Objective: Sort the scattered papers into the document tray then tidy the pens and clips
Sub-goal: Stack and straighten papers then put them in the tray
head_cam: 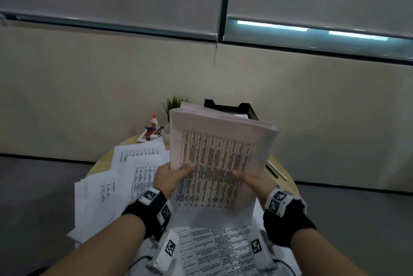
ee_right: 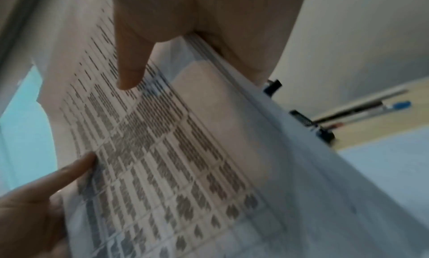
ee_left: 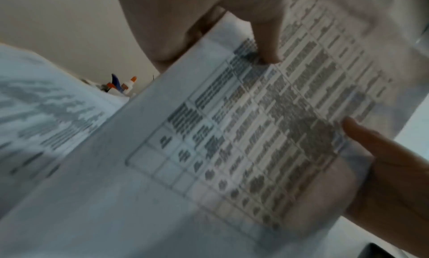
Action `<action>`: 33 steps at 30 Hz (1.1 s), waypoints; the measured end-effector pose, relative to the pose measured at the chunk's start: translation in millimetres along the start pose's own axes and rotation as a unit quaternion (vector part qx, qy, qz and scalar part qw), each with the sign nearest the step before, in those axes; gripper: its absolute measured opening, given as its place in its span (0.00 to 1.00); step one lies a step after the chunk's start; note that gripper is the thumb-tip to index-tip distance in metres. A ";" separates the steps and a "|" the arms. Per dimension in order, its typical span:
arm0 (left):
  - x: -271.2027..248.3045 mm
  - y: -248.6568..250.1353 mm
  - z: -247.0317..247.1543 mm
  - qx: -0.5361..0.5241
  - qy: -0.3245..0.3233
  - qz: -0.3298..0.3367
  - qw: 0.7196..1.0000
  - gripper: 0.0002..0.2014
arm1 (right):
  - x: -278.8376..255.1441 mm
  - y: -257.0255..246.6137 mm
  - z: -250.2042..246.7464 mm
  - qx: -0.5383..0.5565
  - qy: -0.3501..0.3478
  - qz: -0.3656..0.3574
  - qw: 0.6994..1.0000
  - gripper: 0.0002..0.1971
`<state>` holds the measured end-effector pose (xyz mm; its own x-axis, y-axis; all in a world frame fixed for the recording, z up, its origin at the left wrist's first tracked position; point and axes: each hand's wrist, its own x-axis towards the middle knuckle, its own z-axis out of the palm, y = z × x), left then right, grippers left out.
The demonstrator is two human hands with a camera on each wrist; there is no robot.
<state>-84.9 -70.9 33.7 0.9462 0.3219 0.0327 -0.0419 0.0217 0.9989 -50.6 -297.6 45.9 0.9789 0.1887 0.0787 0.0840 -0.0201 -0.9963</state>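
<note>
I hold a thick stack of printed papers (head_cam: 220,152) tilted up over the round table. My left hand (head_cam: 176,174) grips its left edge, thumb on the top sheet. My right hand (head_cam: 248,178) grips the right edge the same way. The stack (ee_left: 255,124) fills the left wrist view, and the stack (ee_right: 174,152) fills the right wrist view too. The black document tray (head_cam: 247,108) stands just behind the stack, mostly hidden by it. More loose papers (head_cam: 134,170) lie spread on the table to the left and in front. Pens (head_cam: 277,170) lie at the right; the pens (ee_right: 362,109) lie beside small black clips (ee_right: 325,133).
A glue bottle (head_cam: 154,120) and a small white tray (head_cam: 148,136) with oddments sit at the back left, next to a potted plant (head_cam: 175,103). The wooden table (head_cam: 100,161) is small and round, close to a beige wall; grey floor surrounds it.
</note>
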 end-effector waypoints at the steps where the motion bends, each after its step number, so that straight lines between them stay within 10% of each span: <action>1: -4.5 -5.5 2.5 -0.013 0.016 -0.005 1.000 0.11 | -1.6 6.7 5.0 0.010 0.027 0.003 1.000 0.19; 9: -10.8 7.7 10.5 -0.137 0.121 0.026 0.983 0.28 | -2.1 -8.1 22.4 0.085 0.086 -0.004 0.993 0.15; 14: -21.2 -4.5 -5.6 -0.053 0.106 0.061 0.991 0.26 | -15.6 3.3 16.0 0.071 0.080 0.001 0.994 0.15; 21: -27.9 -4.0 2.8 -0.060 0.099 0.046 0.992 0.50 | -18.2 16.6 20.8 0.063 0.099 0.023 0.993 0.13; 29: -32.6 76.2 5.9 -0.105 0.164 0.151 0.969 0.17 | -17.8 -21.0 17.7 0.073 0.046 -0.073 0.994 0.14; 33: -28.1 107.3 8.5 -0.100 0.180 0.186 0.961 0.16 | -18.1 -27.0 19.0 0.073 0.034 -0.077 0.994 0.15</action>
<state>-113.2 -85.7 140.3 0.6826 0.6485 0.3370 -0.4506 0.0104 0.8927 -74.2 -281.8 70.6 0.9675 0.1113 0.2272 0.2099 0.1479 -0.9665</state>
